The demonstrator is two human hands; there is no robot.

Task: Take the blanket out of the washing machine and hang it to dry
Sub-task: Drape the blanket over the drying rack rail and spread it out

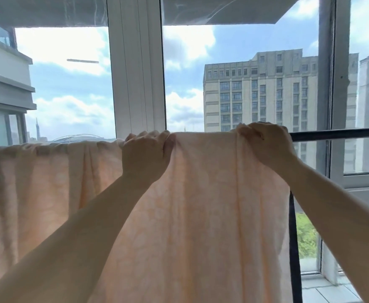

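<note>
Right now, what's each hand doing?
Left hand: fingers curled, gripping the blanket on the rail.
Right hand: fingers curled, gripping the blanket's edge at the rail.

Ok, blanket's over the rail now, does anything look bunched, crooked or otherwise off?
Mostly fine, but the blanket is uneven. Left of the left hand it is gathered into thick folds along the rail. Between that hand and the right hand, both gripping the top edge, it lies smoother. No tears or stains show.
</note>
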